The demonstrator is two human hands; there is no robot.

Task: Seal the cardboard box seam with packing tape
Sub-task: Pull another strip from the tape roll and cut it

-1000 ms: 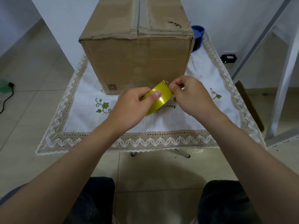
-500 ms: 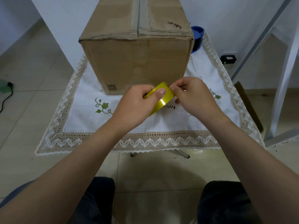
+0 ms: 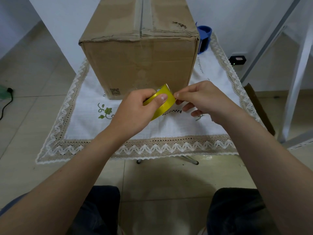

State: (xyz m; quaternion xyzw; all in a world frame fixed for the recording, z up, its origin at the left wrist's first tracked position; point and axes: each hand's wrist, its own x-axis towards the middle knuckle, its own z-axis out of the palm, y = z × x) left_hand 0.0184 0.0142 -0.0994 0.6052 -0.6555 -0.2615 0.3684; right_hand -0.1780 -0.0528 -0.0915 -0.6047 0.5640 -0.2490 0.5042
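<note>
A left hand grips a yellow tape roll just in front of a cardboard box on the desk. The right hand pinches the roll's edge. Picked unevenly, the tape end could split or restick.

The cardboard box is matt brown paperboard, creased along its top edge, with rough torn scuffs on the top face. The tape roll is yellow plastic film, smooth and glossy. The tablecloth is white woven cloth, matt, with green embroidered leaves. Its lace border is coarse openwork in beige and white. The floor is pale tile, smooth with a soft shine. The blue object behind the box is half hidden and is probably plastic.
</note>
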